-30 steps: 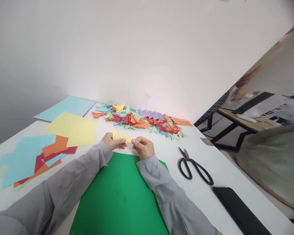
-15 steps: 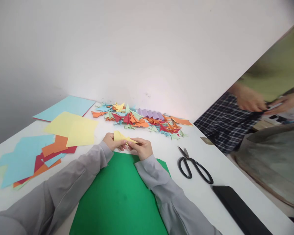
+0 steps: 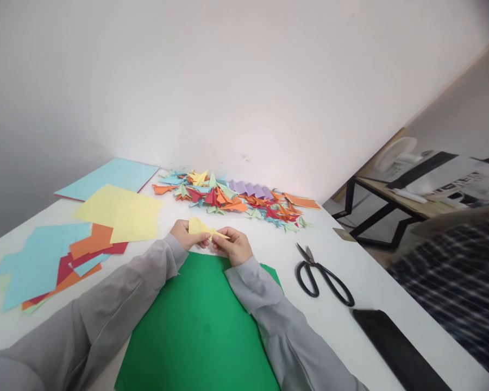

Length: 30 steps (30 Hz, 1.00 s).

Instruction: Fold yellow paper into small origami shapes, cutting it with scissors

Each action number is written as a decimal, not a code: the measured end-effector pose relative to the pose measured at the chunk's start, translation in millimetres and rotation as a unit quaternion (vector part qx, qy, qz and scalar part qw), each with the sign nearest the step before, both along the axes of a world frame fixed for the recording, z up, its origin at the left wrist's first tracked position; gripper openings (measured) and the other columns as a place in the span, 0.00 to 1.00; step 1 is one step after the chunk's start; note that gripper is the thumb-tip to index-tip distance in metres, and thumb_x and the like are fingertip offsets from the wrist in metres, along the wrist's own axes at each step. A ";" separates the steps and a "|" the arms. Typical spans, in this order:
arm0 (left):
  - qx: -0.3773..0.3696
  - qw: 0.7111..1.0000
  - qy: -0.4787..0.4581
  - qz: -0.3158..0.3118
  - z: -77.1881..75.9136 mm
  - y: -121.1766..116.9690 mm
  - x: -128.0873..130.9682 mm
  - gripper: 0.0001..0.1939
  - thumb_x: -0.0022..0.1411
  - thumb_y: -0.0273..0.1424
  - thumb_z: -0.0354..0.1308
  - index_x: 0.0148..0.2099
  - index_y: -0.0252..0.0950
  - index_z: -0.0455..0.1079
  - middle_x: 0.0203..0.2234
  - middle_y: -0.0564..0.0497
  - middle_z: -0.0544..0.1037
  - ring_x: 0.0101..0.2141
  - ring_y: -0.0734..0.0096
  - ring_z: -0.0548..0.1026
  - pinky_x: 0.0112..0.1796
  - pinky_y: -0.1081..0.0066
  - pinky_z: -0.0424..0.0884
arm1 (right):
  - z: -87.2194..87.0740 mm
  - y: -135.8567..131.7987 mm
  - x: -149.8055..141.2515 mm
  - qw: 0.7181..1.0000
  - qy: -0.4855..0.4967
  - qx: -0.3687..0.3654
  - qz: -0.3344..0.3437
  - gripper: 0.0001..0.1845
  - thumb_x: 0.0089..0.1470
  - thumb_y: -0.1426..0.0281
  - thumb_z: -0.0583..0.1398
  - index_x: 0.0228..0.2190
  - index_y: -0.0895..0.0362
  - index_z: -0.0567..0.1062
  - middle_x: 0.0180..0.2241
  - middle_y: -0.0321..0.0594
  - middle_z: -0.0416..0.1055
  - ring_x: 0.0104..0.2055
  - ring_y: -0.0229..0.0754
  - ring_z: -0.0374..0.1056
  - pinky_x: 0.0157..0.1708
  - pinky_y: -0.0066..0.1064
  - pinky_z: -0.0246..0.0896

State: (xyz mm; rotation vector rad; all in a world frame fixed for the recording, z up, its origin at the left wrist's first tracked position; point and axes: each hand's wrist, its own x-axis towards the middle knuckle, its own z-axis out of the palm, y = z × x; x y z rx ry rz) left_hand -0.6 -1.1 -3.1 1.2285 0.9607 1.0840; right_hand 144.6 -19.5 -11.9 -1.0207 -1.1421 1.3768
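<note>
A small piece of folded yellow paper [image 3: 199, 227] is held between both hands, just beyond the far edge of a green sheet [image 3: 199, 320]. My left hand [image 3: 183, 234] pinches its left part, where a wider flap stands up. With thumb and fingers, my right hand [image 3: 235, 247] grips the narrow pointed part on the right. The fingertips of the two hands nearly meet and hide part of the folds. Behind them lies a long pile of folded paper pieces [image 3: 228, 201] in several colours, with a purple pleated strip [image 3: 250, 189] at its back.
To the left are a large yellow sheet [image 3: 120, 212], blue sheets [image 3: 44, 255], orange and red scraps, and a blue stack [image 3: 110, 176]. On the right lie black-handled scissors [image 3: 318, 271] and a black flat object [image 3: 397, 347]. A wall rises behind the table; a person's checked clothing [image 3: 440, 282] shows at right.
The person on the right has moved down and out to the right, uncovering a low table with black legs. My hands and the yellow paper look almost unmoved.
</note>
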 end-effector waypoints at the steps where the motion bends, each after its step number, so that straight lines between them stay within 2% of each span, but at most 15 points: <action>1: -0.008 1.000 -0.006 -0.004 -0.1 -0.1 0.0 0.13 0.33 0.30 0.66 0.23 0.27 0.70 0.12 0.50 0.72 0.14 0.74 0.69 0.18 0.73 0.68 | -0.4 0.1 -0.2 1.000 0.006 0.003 0.004 0.13 0.30 0.64 0.66 0.18 0.58 0.70 0.14 0.31 0.68 0.15 0.31 0.61 0.17 0.23 0.57; 4: -0.024 0.999 -0.019 -0.013 0.2 -0.8 0.3 0.16 0.32 0.30 0.66 0.27 0.27 0.70 0.11 0.50 0.72 0.14 0.73 0.70 0.18 0.73 0.68 | -1.5 0.5 -0.4 1.000 0.017 0.015 0.003 0.12 0.30 0.66 0.66 0.19 0.58 0.70 0.14 0.30 0.68 0.15 0.31 0.61 0.16 0.23 0.56; 9: -0.021 0.999 -0.031 -0.013 1.1 -2.4 1.4 0.18 0.31 0.30 0.67 0.28 0.27 0.69 0.10 0.51 0.71 0.14 0.73 0.69 0.17 0.73 0.67 | -1.5 0.6 -1.2 0.999 0.047 0.012 -0.009 0.12 0.29 0.68 0.66 0.21 0.58 0.70 0.14 0.30 0.68 0.14 0.31 0.61 0.17 0.24 0.57; 13: -0.044 0.998 -0.049 -0.001 1.2 -2.1 2.2 0.18 0.31 0.30 0.67 0.28 0.27 0.69 0.10 0.52 0.71 0.13 0.74 0.68 0.16 0.74 0.65 | 1.2 -1.1 -3.1 0.996 0.085 0.004 0.024 0.12 0.31 0.69 0.64 0.23 0.57 0.69 0.14 0.31 0.69 0.14 0.33 0.62 0.17 0.25 0.58; 18: -0.041 0.997 -0.069 -0.004 1.1 -3.1 3.0 0.19 0.32 0.31 0.66 0.29 0.26 0.69 0.09 0.53 0.69 0.12 0.75 0.67 0.16 0.74 0.63 | 3.5 -4.6 -6.2 0.995 0.076 0.012 0.067 0.13 0.36 0.67 0.62 0.26 0.55 0.65 0.12 0.29 0.68 0.12 0.33 0.60 0.13 0.24 0.55; 30: -0.061 0.992 -0.106 -0.007 -1.7 -3.9 7.7 0.21 0.30 0.31 0.67 0.30 0.26 0.70 0.09 0.53 0.69 0.12 0.76 0.66 0.15 0.75 0.61 | 7.2 -7.5 -9.0 0.991 0.131 0.012 0.038 0.07 0.36 0.73 0.59 0.23 0.55 0.65 0.11 0.30 0.68 0.10 0.34 0.59 0.10 0.23 0.52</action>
